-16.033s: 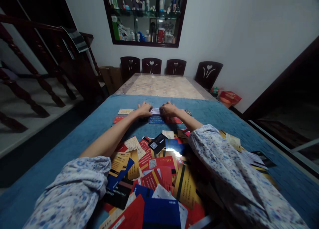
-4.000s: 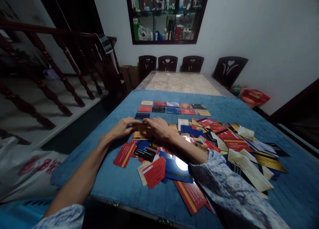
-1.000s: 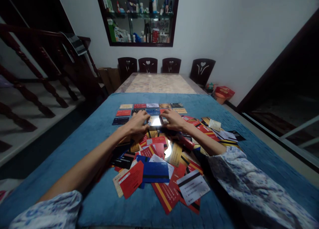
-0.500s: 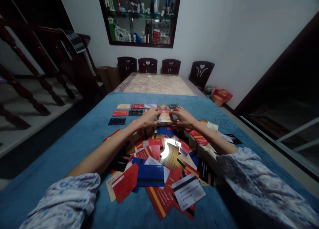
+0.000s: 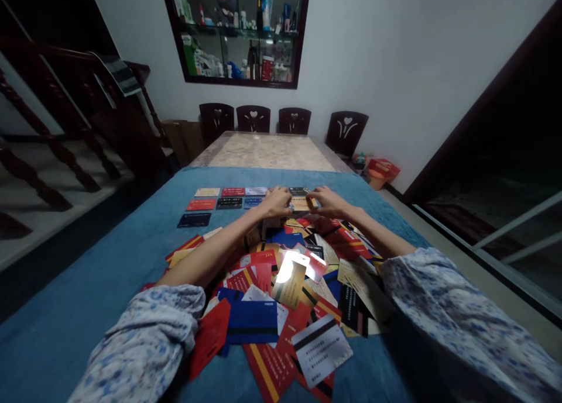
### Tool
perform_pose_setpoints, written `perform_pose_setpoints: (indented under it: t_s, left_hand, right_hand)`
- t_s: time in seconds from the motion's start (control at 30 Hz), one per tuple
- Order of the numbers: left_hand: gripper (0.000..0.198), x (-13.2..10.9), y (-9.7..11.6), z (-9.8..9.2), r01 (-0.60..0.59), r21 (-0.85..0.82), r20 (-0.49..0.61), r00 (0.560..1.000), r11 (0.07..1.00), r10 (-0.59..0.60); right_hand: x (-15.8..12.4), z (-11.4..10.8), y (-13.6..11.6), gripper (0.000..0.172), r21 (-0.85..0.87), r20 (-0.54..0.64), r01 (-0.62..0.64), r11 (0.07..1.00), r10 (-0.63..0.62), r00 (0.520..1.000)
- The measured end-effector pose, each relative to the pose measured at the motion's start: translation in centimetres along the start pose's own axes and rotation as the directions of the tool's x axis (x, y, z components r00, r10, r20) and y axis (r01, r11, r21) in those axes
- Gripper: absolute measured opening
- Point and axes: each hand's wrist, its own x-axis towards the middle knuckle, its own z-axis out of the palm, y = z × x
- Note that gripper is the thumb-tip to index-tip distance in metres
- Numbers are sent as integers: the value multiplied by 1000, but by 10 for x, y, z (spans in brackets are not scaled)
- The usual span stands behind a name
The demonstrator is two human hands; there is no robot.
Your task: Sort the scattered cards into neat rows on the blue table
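Between my two hands lies a gold bank card (image 5: 302,204), at the right end of the second row of laid-out cards. My left hand (image 5: 276,203) grips its left edge with fingers bent; it hides part of both rows. My right hand (image 5: 328,202) has thumb and fingers closed at the right edge. Just beyond the gold card is a black card (image 5: 299,190). To the left lie a red card (image 5: 201,205), a black card (image 5: 229,203) and a blue card (image 5: 253,202). A dark blue card (image 5: 194,220) sits alone in the third row.
A loose heap of overlapping cards covers the near cloth, with a blue card (image 5: 252,322) and a silver card (image 5: 322,349) on top; a bright glare falls on its middle. The blue cloth (image 5: 144,262) spreads over the table. Chairs (image 5: 295,121) stand at its far end.
Both hands have shifted right along the second row, from a red and white card to the gold one. A blue card there now shows left of my hand. The view has turned slightly.
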Motion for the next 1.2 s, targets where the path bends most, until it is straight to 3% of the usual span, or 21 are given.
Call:
perform_pose_setpoints:
  t_s: [0.57,0.9,1.2]
  left_hand:
    - [22,45,6,16,35,-7,-26,999,999,-35]
    - [19,58,2,27,65,-4,2,998,998,-65]
    - [31,66,0,28,78,-5,52,996,997,-77]
  right_hand:
    - [37,25,46,36,-55,77,-76,996,80,994]
    - [46,30,44,37,-111,155,-71,991,88,984]
    - [50,26,44,39,-52,210,-124,991,132,969]
